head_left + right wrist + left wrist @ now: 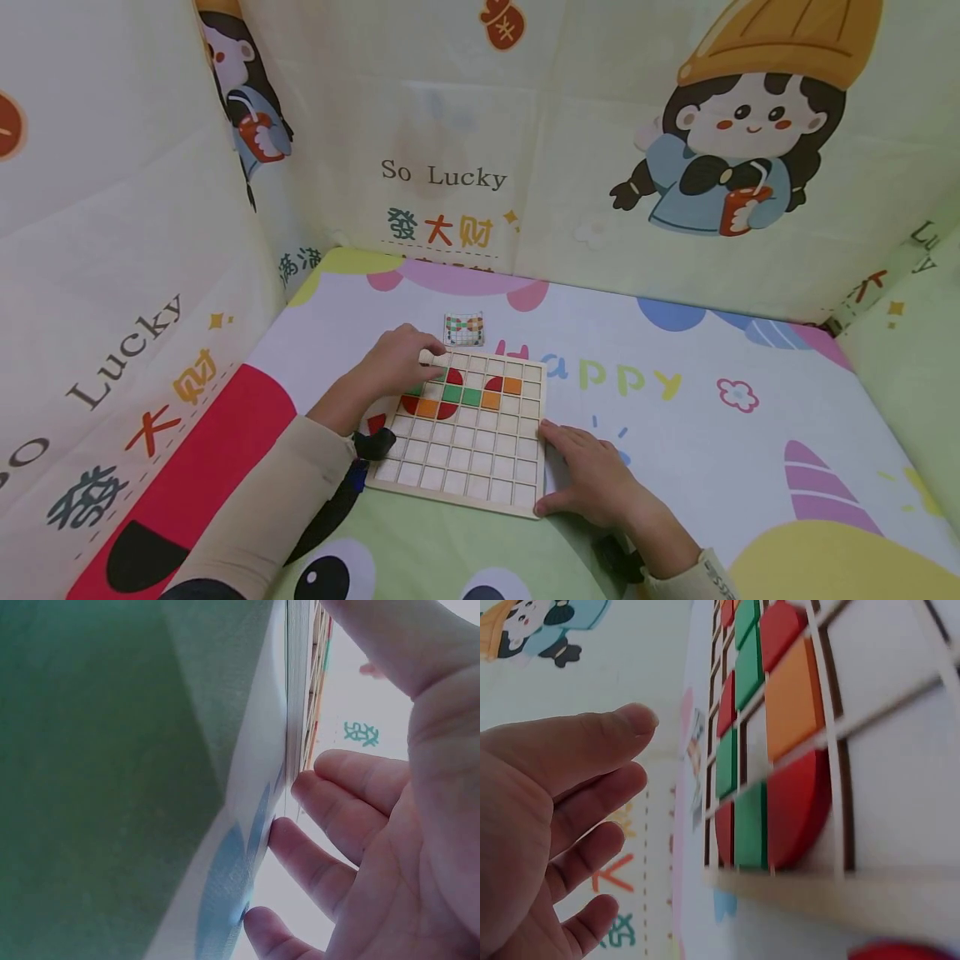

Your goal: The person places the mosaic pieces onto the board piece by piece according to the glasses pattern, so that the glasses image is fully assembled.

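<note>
Board: wooden grid lying on the printed cloth, between the hands; red, green and orange pieces sit in some upper cells; lower rows are bare, so the filling looks only partial
Left hand: at the far left corner; thumb and fingers loosely spread, nothing visible between them
Right hand: along the right edge; fingers spread, thumb by the near corner; any pressure cannot be told
Card: just beyond the far edge; coloured grid, too small to compare cell by cell
</note>
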Tool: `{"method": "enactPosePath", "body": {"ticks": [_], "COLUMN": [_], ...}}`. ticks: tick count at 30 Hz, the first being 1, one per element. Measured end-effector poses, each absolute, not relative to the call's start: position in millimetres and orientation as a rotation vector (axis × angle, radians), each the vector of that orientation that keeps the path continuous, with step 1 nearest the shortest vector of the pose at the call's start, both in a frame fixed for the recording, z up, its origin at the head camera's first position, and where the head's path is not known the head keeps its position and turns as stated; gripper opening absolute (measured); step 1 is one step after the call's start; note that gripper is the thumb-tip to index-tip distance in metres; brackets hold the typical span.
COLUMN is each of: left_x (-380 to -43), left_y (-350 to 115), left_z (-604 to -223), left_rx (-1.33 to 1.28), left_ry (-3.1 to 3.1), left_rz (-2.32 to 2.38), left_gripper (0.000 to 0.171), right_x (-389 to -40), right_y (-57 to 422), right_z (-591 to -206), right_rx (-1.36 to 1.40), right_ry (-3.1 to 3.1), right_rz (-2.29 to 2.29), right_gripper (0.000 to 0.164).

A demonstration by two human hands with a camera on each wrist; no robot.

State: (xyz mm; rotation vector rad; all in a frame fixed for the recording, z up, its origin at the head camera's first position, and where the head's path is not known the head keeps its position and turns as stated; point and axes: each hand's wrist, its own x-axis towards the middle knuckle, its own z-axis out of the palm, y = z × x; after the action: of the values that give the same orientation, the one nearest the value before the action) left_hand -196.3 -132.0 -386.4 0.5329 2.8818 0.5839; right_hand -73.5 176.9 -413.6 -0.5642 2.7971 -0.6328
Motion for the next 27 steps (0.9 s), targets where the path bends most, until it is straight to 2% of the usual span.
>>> {"method": "enactPosePath", "body": {"ticks": [14,27], "left_x": [-176.7,-166.8], "left_y": [-198.1,-240.4], "left_z": [-391.5,-395.5], "left_rx": [0.246,0.161], "left_ry": [2.866,2.781], "left_rz": [0.791,0.841], "left_gripper": [0.042,0.046], "right_x": [-73.7,-73.5], "right_y": [178.1,178.5], "right_z": [-415.0,-414.1], "right_rx": [-0.565,-0.579], "right_ry": [2.797,2.796], "right_rz": [-0.627,-0.639], "right_gripper": [0.106,0.104]}}
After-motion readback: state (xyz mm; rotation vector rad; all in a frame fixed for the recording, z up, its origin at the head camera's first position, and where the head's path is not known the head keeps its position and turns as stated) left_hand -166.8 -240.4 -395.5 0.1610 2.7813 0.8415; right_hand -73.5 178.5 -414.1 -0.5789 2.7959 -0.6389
